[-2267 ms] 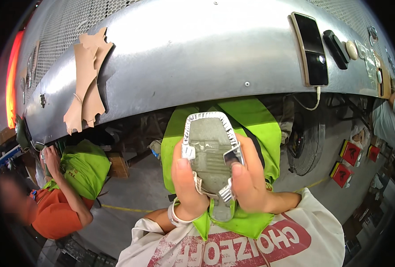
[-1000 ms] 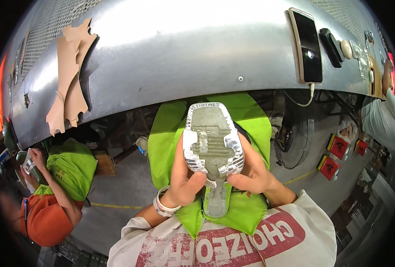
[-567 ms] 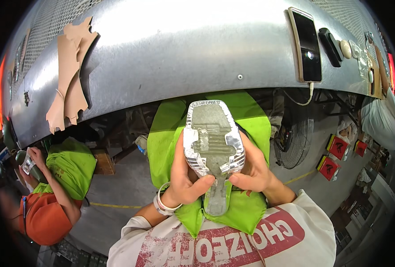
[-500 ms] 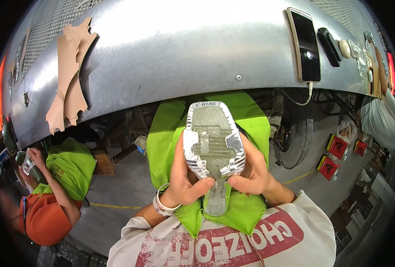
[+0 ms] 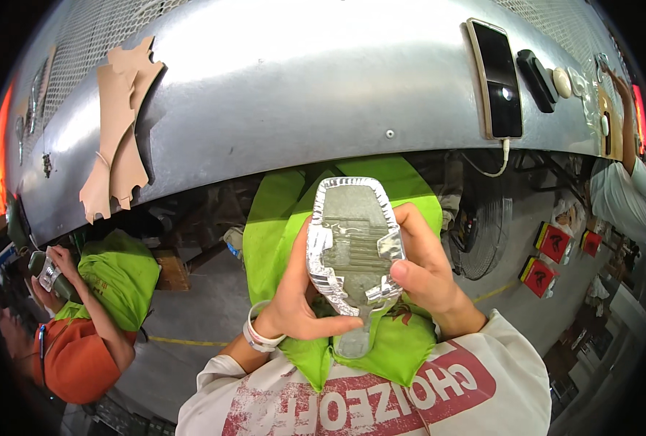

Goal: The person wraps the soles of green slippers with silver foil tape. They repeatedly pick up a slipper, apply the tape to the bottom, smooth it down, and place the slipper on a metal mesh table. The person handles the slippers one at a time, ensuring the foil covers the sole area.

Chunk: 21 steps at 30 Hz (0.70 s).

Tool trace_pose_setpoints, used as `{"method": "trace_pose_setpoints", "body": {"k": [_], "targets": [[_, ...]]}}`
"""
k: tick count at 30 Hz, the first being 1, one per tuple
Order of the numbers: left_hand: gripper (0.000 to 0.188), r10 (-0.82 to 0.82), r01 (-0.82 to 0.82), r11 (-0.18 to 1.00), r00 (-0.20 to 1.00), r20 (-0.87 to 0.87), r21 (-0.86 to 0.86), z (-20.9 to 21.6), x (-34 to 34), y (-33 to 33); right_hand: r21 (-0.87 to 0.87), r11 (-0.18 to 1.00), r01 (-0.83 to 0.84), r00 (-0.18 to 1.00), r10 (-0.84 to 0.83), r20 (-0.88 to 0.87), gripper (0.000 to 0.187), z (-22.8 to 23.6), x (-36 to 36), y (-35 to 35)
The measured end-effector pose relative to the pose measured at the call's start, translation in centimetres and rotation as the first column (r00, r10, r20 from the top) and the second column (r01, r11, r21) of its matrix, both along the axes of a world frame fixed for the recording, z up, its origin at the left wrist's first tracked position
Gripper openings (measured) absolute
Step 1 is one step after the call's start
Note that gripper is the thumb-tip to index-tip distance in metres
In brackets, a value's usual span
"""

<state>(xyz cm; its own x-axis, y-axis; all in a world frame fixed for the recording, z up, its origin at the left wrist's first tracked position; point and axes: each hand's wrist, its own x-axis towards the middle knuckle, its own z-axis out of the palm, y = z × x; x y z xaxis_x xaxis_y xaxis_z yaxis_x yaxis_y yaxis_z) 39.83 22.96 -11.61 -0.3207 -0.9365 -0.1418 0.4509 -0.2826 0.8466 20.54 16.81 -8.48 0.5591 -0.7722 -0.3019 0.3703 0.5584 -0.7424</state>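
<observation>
Above my lap I hold a grey-green shoe last [image 5: 355,243], sole side up, its broad square toe pointing away from me and its narrow heel end toward me. Shiny silver upper material is folded over its edge in pleats round the toe and sides, with flaps reaching inward at both sides. My left hand [image 5: 297,294] is wrapped along the left side, its thumb laid across the narrow waist. On the right side, my right hand [image 5: 428,272] grips the edge, thumb pressing by the silver flap. The fingers underneath are hidden.
A metal table [image 5: 286,94] spans ahead, bearing tan cut pieces [image 5: 119,131] at left and a phone [image 5: 496,80] plugged into a cable, a black case [image 5: 537,80] beside it. At left a co-worker [image 5: 83,349] holds a similar last. A fan [image 5: 479,236] stands below right, near red boxes [image 5: 553,242].
My right thumb has moved from the waist up to the silver flap on the right edge. My left thumb now reaches further across the waist. The last has shifted slightly toward me.
</observation>
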Motion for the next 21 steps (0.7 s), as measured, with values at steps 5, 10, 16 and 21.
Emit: {"method": "trace_pose_setpoints", "body": {"k": [5,10,16,21], "targets": [[0.085,0.080,-0.035,0.968,0.981,-0.175,0.248,1.5,0.7,-2.1,-0.070,0.998,-0.002,1.000,0.000,-0.019,0.049,0.0,0.0,-0.2],[0.061,0.016,0.011,0.965,0.995,-0.102,0.261,2.0,1.3,-3.5,0.052,0.998,0.026,0.999,-0.024,-0.037,0.046,0.1,0.0,0.0],[0.076,-0.009,0.171,0.939,0.880,-0.474,0.300,-2.0,2.0,-1.5,-0.083,0.996,0.018,0.982,-0.033,-0.186,0.041,1.2,-0.4,-0.6],[0.082,-0.413,0.433,0.897,0.893,-0.178,0.088,-3.5,2.6,-1.2,-0.337,0.908,-0.250,0.894,0.082,-0.441,0.062,1.3,-0.8,-1.4]]}}
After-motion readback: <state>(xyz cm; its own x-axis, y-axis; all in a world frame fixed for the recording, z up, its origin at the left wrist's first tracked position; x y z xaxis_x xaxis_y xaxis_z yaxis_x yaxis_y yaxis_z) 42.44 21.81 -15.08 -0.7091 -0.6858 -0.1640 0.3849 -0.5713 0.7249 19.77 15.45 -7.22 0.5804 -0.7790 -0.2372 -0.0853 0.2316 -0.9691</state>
